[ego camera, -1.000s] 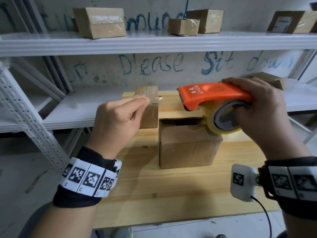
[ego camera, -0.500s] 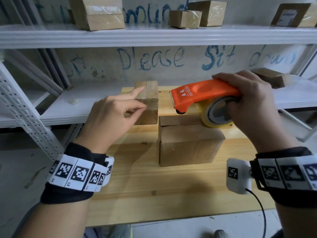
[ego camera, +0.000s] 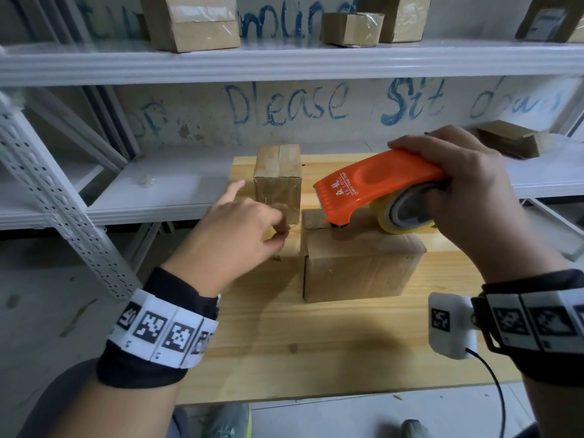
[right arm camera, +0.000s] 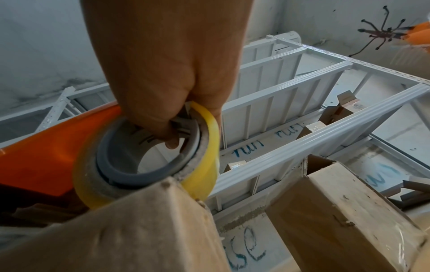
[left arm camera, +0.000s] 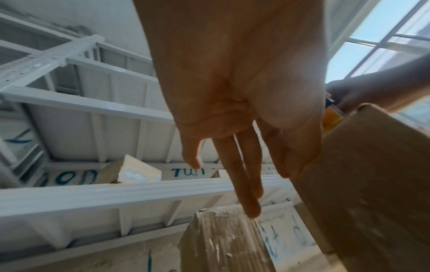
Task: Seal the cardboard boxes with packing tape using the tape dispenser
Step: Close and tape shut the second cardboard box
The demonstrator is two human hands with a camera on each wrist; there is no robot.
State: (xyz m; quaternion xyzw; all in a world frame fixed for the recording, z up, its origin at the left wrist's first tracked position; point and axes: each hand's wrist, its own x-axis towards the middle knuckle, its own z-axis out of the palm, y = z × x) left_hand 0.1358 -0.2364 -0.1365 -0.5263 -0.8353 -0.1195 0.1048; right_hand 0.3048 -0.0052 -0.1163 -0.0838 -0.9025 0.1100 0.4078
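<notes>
We're looking at white metal shelving [ego camera: 284, 63] running across the whole upper frame, with a few taped boxes sitting on the top shelf. Below it, filling the lower middle, is the wooden table [ego camera: 316, 343]. On it, center-right, the bigger cardboard box [ego camera: 357, 267] is sitting with one flap sticking up at its back left corner, and a smaller taped box [ego camera: 277, 181] is standing just behind it, up center.

We're gripping the orange tape dispenser [ego camera: 376, 184] with the right hand [ego camera: 474, 197], fingers curled through the yellow tape roll [ego camera: 384, 216]; its front end is touching down on top of the bigger box. The left hand [ego camera: 234, 229] is hanging loose left of center, fingers relaxed, index pointing out, holding nothing.

Compared with a second ago, the dispenser is dropping lower onto the box and tilting nose-down, and the left hand is sinking too, no longer pinching up near the small box.
</notes>
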